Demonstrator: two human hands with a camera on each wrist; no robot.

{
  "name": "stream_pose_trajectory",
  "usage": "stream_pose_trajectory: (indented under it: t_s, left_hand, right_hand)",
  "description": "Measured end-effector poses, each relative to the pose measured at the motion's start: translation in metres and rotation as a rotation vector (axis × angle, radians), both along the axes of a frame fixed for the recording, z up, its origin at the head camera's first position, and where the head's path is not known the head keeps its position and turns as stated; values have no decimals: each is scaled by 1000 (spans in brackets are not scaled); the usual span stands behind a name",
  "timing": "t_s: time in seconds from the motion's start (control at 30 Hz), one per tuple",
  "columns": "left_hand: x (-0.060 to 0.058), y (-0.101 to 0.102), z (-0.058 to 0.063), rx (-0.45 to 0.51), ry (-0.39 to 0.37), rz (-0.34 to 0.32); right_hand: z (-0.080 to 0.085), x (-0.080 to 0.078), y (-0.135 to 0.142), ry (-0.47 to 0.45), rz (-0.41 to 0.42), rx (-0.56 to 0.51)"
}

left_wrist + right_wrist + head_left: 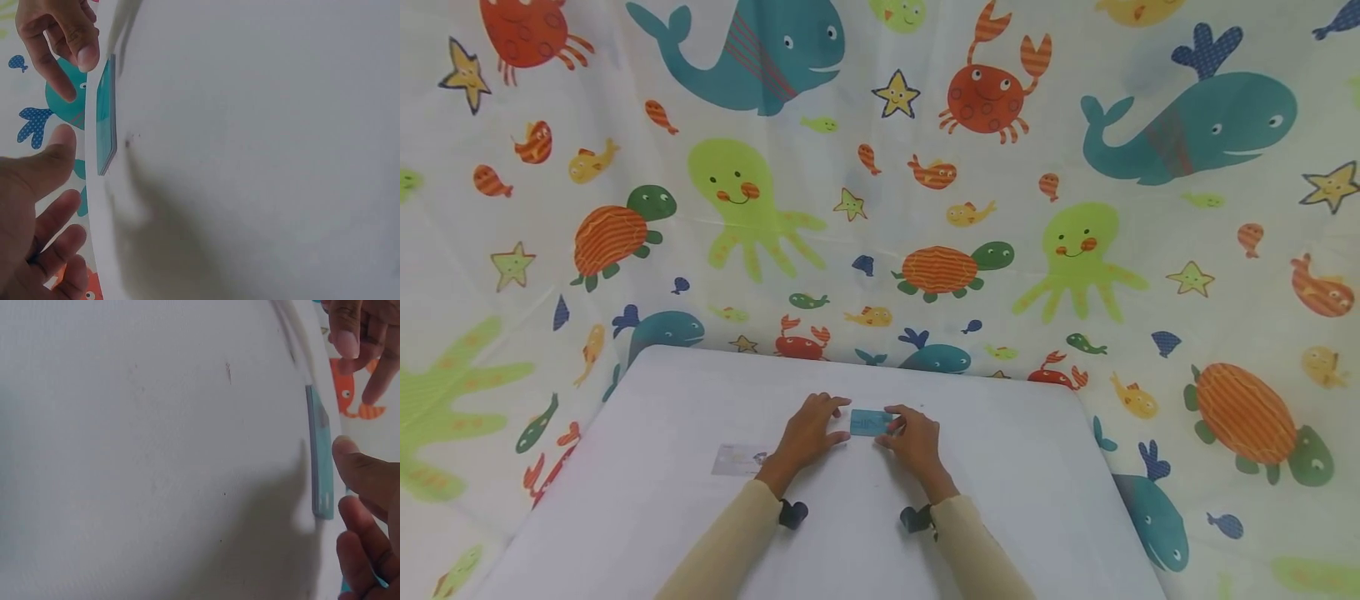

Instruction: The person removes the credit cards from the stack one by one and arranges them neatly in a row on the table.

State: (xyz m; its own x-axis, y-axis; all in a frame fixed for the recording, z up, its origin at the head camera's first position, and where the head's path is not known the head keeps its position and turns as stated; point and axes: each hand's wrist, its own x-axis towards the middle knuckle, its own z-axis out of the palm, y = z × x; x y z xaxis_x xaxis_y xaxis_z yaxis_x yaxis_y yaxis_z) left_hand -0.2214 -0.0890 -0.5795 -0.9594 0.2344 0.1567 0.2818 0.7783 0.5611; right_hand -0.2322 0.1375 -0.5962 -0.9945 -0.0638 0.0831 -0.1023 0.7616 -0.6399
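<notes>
A thin stack of teal cards [868, 422] lies flat on the white table between the two hands; its layered edge shows in the left wrist view. My left hand [808, 429] is just left of the stack, its thumb and fingers spread apart and holding nothing. On the other side, my right hand [916, 440] has its thumb and fingers loosely bent about the stack's right end, overlapping it in the head view. In the right wrist view the right thumb [356, 464] is beside the cards [322, 456], with no grip to be seen.
A pale printed card or slip [737, 460] lies on the white table [1030, 492], left of the left wrist and partly behind it. A curtain [850, 233] printed with sea animals hangs behind and beside the table. Each wrist wears a small black camera.
</notes>
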Motion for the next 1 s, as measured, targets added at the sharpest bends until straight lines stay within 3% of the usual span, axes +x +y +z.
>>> stream_pose_trajectory:
  t_s: [0.4,0.73,1.0]
  left_hand:
    - [-11,12,-11,-32,1,-17]
    - [-23,21,-28,-109,-12,-8]
    - [-26,26,-31,-121,1,-8]
  right_hand:
    - [-1,-7,3,-55,-3,40]
    - [2,-11,4,-100,3,55]
    - [2,-14,4,-96,14,50]
